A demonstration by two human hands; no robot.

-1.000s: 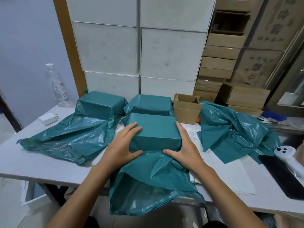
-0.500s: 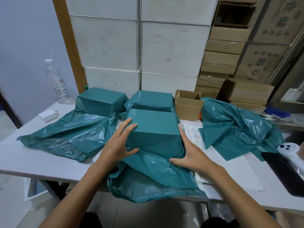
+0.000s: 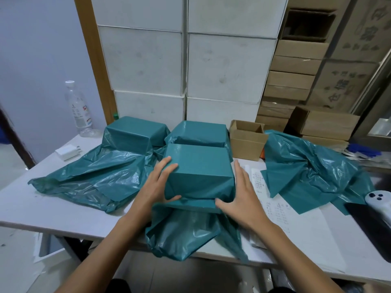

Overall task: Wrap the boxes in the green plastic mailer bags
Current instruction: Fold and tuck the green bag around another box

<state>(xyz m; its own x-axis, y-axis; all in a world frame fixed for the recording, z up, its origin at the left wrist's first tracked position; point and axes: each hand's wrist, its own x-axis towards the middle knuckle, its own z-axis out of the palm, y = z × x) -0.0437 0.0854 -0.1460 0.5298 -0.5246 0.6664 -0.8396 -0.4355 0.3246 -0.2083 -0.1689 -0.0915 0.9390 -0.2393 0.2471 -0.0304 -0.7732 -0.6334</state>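
Note:
The box in a green mailer bag (image 3: 198, 166) sits at the middle of the white table (image 3: 31, 210), plastic pulled tight over its top and front. My left hand (image 3: 156, 187) grips its left front corner, fingers on top and thumb on the front face. Flat against the right side lies my right hand (image 3: 241, 197), its thumb pressing the plastic at the lower front edge. The bag's loose tail (image 3: 186, 233) hangs crumpled over the table's front edge. Two more bagged boxes (image 3: 135, 132) (image 3: 201, 132) stand just behind.
Spare green bags (image 3: 306, 166) are heaped at the right over printed sheets (image 3: 275, 210). A small open cardboard box (image 3: 247, 142) stands behind them. A water bottle (image 3: 79, 108) and a white charger (image 3: 67, 152) are at far left. A white handheld device (image 3: 380, 199) lies at the right edge.
The bag's plastic is now drawn tight down the box's front and creased along the lower edge. My right hand slid from the front corner to the right side.

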